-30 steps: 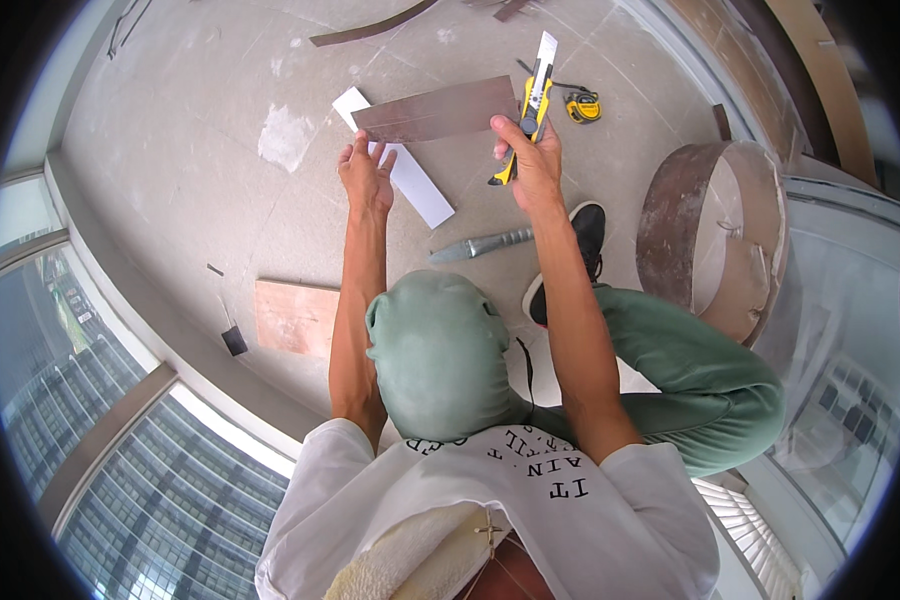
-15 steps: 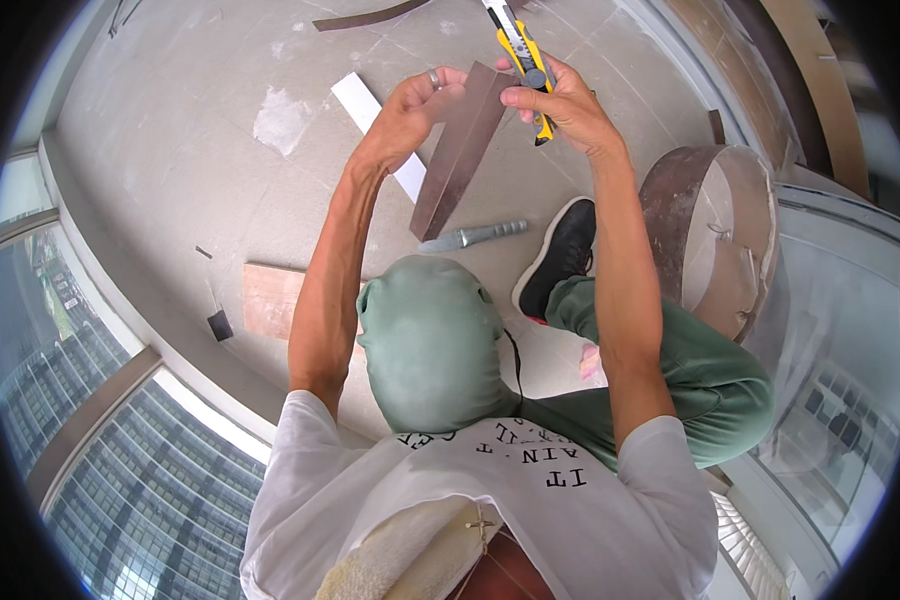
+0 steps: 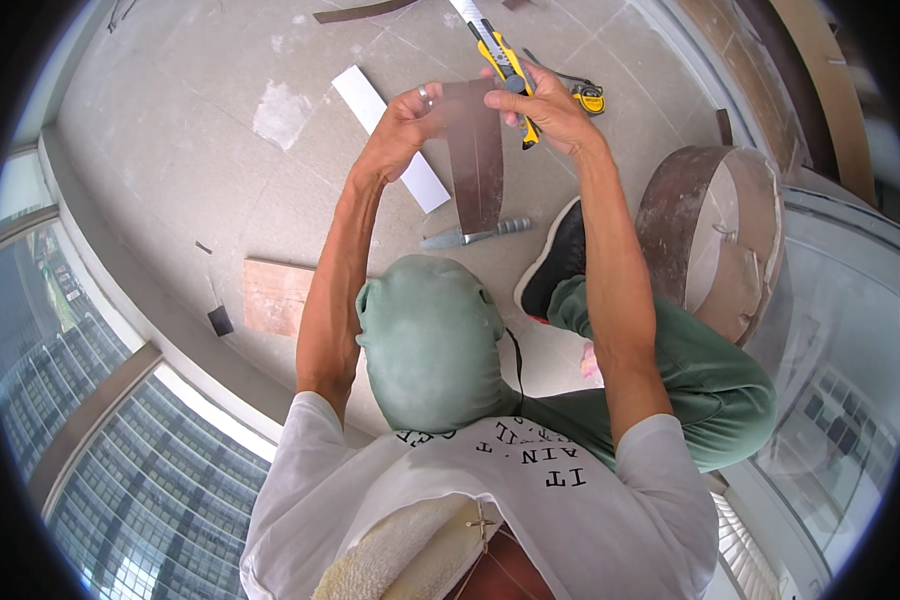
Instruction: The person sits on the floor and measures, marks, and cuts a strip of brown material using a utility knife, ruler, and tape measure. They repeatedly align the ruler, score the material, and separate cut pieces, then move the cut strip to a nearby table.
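Between both hands hangs a dark brown strip (image 3: 477, 165) with a lengthwise line down its middle, its lower end over a grey tool on the floor. My left hand (image 3: 407, 130) is closed on the strip's upper left edge. In my right hand (image 3: 560, 115) is a yellow and grey utility knife (image 3: 505, 65), its long blade pointing up and away. The right thumb and fingers also touch the strip's upper right corner. The strip is slightly blurred where the left fingers meet it.
On the floor lie a white strip (image 3: 395, 140), the grey ribbed-handled tool (image 3: 445, 240), a yellow tape measure (image 3: 589, 98), a pinkish board (image 3: 275, 297) and a curved brown strip (image 3: 365, 12). A large brown coiled band (image 3: 670, 215) stands at the right, near my shoe (image 3: 553, 260).
The brown strip has turned from a slant to nearly straight, showing its broad face. My right hand and the knife have shifted slightly left and nearer; the tape measure is now uncovered.
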Motion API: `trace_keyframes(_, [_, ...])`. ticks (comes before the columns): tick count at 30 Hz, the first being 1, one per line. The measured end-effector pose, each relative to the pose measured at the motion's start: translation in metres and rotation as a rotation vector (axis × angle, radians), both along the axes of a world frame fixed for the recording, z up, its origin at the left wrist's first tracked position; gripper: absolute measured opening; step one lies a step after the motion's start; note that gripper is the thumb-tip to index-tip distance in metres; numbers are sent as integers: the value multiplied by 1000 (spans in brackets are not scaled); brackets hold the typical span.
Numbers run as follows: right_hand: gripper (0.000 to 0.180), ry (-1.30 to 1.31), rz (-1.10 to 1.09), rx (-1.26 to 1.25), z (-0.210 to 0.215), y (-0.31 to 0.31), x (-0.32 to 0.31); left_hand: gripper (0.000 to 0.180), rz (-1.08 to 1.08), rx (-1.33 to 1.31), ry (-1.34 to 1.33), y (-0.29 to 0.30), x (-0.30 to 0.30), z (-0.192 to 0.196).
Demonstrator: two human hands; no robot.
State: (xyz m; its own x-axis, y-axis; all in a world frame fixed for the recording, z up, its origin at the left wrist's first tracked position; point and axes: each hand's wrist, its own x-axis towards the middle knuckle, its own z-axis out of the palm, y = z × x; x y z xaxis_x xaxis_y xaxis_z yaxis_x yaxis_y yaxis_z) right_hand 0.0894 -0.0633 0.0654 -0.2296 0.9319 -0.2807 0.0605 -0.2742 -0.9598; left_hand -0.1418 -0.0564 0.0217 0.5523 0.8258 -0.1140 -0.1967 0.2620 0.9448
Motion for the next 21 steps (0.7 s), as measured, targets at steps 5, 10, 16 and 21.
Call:
trace_keyframes(5, [44,169,-51,-121,-18,-7,-6,9,-33,-197,-165,-3,8,-16])
trace_keyframes(10, [43,-172,-183,-131,-50,-4,-3,12,83,-235,-14,-2,22,-57])
trace_keyframes(16, [60,-679,-218,-24,-98,2,14,22,307,-325,199,-2,48,-126])
trace_keyframes(21, [68,-752,-66,49,-110,-17,18,19,421,-99,519,0,59,-183])
